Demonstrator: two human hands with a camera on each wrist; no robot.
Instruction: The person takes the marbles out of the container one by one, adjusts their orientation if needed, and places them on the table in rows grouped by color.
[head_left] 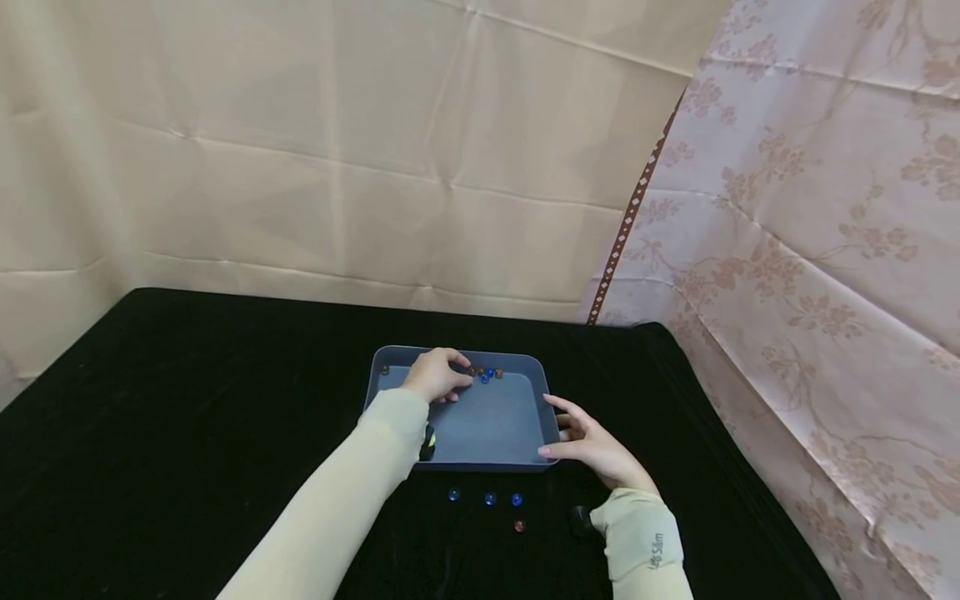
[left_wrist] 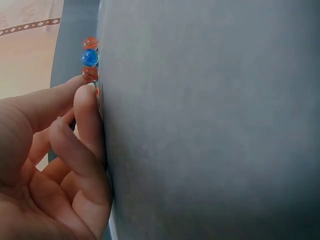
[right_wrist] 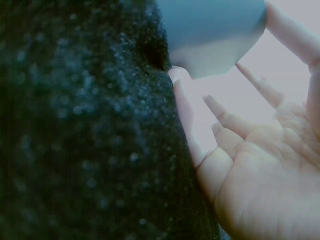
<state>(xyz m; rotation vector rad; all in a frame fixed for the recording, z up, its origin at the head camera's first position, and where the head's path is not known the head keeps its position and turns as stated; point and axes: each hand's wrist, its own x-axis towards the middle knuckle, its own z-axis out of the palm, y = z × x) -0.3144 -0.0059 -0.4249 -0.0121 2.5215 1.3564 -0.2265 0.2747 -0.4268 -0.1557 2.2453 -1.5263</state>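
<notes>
A shallow blue-grey tray (head_left: 491, 429) lies on the black cloth. Inside it, my left hand (head_left: 438, 375) reaches to the far wall, its thumb and index finger pinching a marble (left_wrist: 96, 91) that the fingertips mostly hide. Beside those fingertips sit several more marbles in a row along that wall, among them an orange one (left_wrist: 90, 43) and a blue one (left_wrist: 90, 58). One dark marble (head_left: 385, 369) rests alone in the far left corner. At the tray's right side, my right hand (head_left: 592, 442) touches the rim with spread, fairly straight fingers and thumb.
On the cloth in front of the tray lie three blue marbles, one of them (head_left: 490, 498) in the middle, and a reddish-brown marble (head_left: 519, 526). Black cloth (head_left: 187, 433) covers the table. A beige curtain (head_left: 300, 167) hangs behind, a floral one (head_left: 810, 250) at right.
</notes>
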